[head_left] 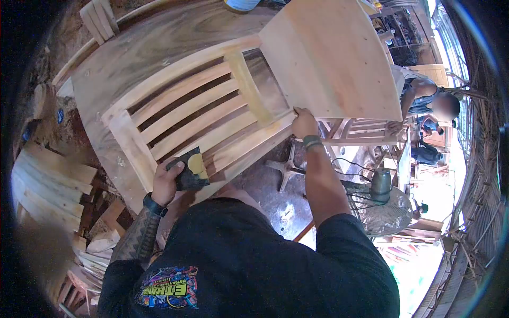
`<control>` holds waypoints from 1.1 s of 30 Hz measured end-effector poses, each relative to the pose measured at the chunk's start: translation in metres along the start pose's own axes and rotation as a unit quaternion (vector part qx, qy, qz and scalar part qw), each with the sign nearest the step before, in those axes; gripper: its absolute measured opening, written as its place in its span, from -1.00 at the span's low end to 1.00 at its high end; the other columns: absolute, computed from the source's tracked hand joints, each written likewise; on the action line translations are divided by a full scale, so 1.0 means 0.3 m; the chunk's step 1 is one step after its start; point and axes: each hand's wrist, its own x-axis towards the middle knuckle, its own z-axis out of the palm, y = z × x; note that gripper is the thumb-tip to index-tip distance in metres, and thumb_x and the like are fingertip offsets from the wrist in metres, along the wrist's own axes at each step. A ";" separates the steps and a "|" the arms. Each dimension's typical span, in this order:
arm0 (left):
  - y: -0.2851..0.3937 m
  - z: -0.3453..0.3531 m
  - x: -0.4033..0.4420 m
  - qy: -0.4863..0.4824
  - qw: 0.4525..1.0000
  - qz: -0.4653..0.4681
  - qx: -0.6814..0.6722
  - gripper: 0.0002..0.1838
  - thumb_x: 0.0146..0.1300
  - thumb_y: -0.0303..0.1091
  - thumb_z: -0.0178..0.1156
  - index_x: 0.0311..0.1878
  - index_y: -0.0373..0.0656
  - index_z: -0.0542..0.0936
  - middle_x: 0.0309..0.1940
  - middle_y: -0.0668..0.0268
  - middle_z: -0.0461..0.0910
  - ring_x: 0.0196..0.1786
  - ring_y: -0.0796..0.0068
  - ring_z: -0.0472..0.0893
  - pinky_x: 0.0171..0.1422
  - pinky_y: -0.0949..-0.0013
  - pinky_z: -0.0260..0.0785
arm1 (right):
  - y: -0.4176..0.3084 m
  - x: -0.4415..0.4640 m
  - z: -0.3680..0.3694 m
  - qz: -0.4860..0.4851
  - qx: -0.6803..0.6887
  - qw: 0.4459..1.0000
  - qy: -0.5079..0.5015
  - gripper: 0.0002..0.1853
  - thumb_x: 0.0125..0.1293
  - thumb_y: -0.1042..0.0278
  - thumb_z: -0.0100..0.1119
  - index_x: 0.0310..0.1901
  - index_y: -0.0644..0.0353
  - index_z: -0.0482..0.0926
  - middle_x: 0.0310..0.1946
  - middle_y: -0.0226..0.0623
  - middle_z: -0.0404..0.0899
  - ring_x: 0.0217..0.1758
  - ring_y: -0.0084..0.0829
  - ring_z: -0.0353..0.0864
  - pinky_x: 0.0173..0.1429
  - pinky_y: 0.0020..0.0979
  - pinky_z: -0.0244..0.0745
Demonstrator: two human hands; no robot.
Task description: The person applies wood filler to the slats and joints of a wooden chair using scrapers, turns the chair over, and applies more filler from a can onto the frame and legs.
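A light wooden chair (pixel 186 110) with a slatted back lies in front of me, its broad seat (pixel 334 55) rising at the upper right. My left hand (pixel 165 183) grips a dark flat plate (pixel 185 181) by its edge, thumb on top. A patch of yellow paste (pixel 197 165) sits on that plate, over the chair's near side rail. My right hand (pixel 305 124) is closed at the near rail, close to where it meets the seat. What its fingers hold, if anything, is hidden. Yellowish smears mark the cross rail (pixel 247 87).
The chair lies on a wooden board (pixel 101 79). A fan (pixel 379 209) with a metal canister stands at the right. Stacked planks (pixel 50 183) and scraps lie at the left. Another person (pixel 424 95) works beside a second chair (pixel 366 130) at the right.
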 end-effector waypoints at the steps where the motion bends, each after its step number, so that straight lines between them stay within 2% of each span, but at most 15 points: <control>1: 0.009 -0.006 0.001 -0.010 1.000 0.000 -0.002 -0.70 0.45 -0.24 0.20 -0.02 -0.34 0.65 -0.26 0.38 0.67 -0.23 0.59 0.61 -0.04 0.45 0.47 | 0.020 0.015 -0.011 -0.002 0.023 1.000 -0.021 -0.53 0.26 0.42 0.00 0.21 0.20 0.62 0.09 0.04 0.63 0.18 0.04 0.64 0.31 -0.07 0.52; 5: 0.007 -0.046 0.036 -0.015 1.000 -0.015 0.018 -0.72 0.45 -0.26 0.20 -0.03 -0.32 0.66 -0.26 0.38 0.68 -0.24 0.61 0.62 -0.05 0.45 0.49 | -0.002 -0.042 -0.047 -0.011 0.054 0.996 -0.066 -0.51 0.25 0.44 0.01 0.22 0.17 0.64 0.10 0.01 0.63 0.18 0.05 0.63 0.30 -0.08 0.52; 8: 0.037 -0.051 0.056 -0.035 0.999 -0.012 0.027 -0.72 0.45 -0.26 0.20 -0.03 -0.31 0.66 -0.24 0.37 0.69 -0.22 0.61 0.63 -0.03 0.46 0.49 | -0.039 -0.113 0.002 -0.105 0.035 0.993 -0.048 -0.51 0.22 0.46 0.02 0.21 0.19 0.63 0.09 0.03 0.63 0.15 0.06 0.63 0.28 -0.08 0.54; 11: 0.046 -0.055 0.072 -0.048 0.999 -0.016 0.015 -0.73 0.45 -0.27 0.20 -0.03 -0.31 0.66 -0.23 0.37 0.70 -0.22 0.61 0.63 -0.03 0.46 0.49 | -0.108 -0.190 0.020 -0.128 0.029 0.990 -0.051 -0.49 0.20 0.46 0.03 0.22 0.21 0.61 0.08 0.06 0.63 0.14 0.06 0.63 0.26 -0.08 0.54; 12: 0.037 -0.054 0.079 -0.049 0.999 -0.020 0.001 -0.73 0.45 -0.27 0.20 -0.02 -0.31 0.66 -0.23 0.37 0.70 -0.22 0.61 0.63 -0.03 0.46 0.49 | -0.122 -0.210 0.017 -0.106 0.027 0.989 -0.100 -0.50 0.26 0.51 0.00 0.24 0.22 0.60 0.17 0.07 0.61 0.29 -0.01 0.57 0.43 -0.14 0.43; 15: 0.024 -0.058 0.082 -0.040 0.999 -0.011 0.021 -0.72 0.45 -0.28 0.19 -0.01 -0.32 0.66 -0.22 0.36 0.71 -0.22 0.61 0.63 -0.03 0.46 0.48 | -0.120 -0.247 -0.034 -0.165 0.064 0.977 -0.123 -0.54 0.29 0.49 0.02 0.22 0.17 0.63 0.16 0.00 0.64 0.27 -0.01 0.59 0.41 -0.13 0.45; 18: 0.024 -0.066 0.067 -0.035 0.999 -0.014 0.029 -0.71 0.44 -0.28 0.19 0.01 -0.33 0.66 -0.21 0.35 0.71 -0.22 0.61 0.63 -0.03 0.47 0.48 | -0.043 -0.206 -0.075 -0.181 0.027 0.976 -0.120 -0.56 0.29 0.48 0.07 0.20 0.09 0.65 0.16 -0.10 0.66 0.20 -0.02 0.63 0.36 -0.14 0.50; 21: 0.031 -0.071 0.037 -0.021 0.999 -0.016 0.033 -0.70 0.44 -0.27 0.19 0.02 -0.33 0.66 -0.21 0.35 0.71 -0.21 0.61 0.62 -0.04 0.47 0.48 | 0.000 -0.145 -0.138 -0.260 -0.027 0.965 -0.031 -0.54 0.25 0.48 0.12 0.19 0.00 0.68 0.16 -0.21 0.68 0.18 -0.07 0.65 0.34 -0.17 0.52; 22: 0.036 -0.071 0.029 -0.015 0.999 -0.015 0.037 -0.70 0.44 -0.27 0.19 0.02 -0.34 0.66 -0.21 0.35 0.70 -0.21 0.61 0.62 -0.05 0.47 0.48 | 0.010 -0.135 -0.142 -0.254 -0.064 0.964 -0.053 -0.47 0.20 0.51 0.13 0.23 -0.05 0.66 0.22 -0.30 0.65 0.25 -0.17 0.60 0.39 -0.16 0.46; 25: 0.047 -0.074 0.021 -0.028 0.999 -0.020 0.026 -0.70 0.44 -0.26 0.18 0.01 -0.34 0.66 -0.21 0.35 0.70 -0.21 0.61 0.62 -0.04 0.47 0.48 | 0.012 -0.143 -0.118 -0.270 -0.164 0.948 -0.032 -0.40 0.15 0.52 0.14 0.28 -0.10 0.62 0.31 -0.38 0.59 0.35 -0.21 0.52 0.41 -0.10 0.38; 28: 0.060 -0.066 0.016 -0.021 0.999 -0.017 0.040 -0.69 0.44 -0.25 0.18 0.02 -0.34 0.66 -0.21 0.35 0.70 -0.21 0.60 0.63 -0.02 0.46 0.49 | -0.007 -0.163 -0.086 -0.312 -0.159 0.936 0.020 -0.34 0.12 0.52 0.15 0.32 -0.12 0.58 0.35 -0.43 0.55 0.39 -0.17 0.47 0.40 -0.04 0.33; 31: 0.070 -0.037 0.010 -0.023 0.998 -0.001 0.066 -0.68 0.43 -0.25 0.19 0.02 -0.34 0.66 -0.22 0.34 0.70 -0.21 0.58 0.64 -0.02 0.45 0.50 | 0.008 -0.213 0.014 -0.264 -0.094 0.959 0.041 -0.32 0.09 0.54 0.14 0.32 -0.12 0.58 0.35 -0.42 0.55 0.39 -0.12 0.46 0.39 -0.01 0.33; 33: 0.056 -0.034 0.014 -0.026 0.998 -0.024 0.048 -0.67 0.43 -0.24 0.19 0.03 -0.34 0.66 -0.22 0.34 0.70 -0.21 0.58 0.64 0.00 0.44 0.50 | 0.014 -0.258 0.020 -0.255 -0.081 0.963 0.032 -0.35 0.11 0.53 0.12 0.30 -0.12 0.60 0.32 -0.40 0.58 0.37 -0.15 0.48 0.40 -0.01 0.32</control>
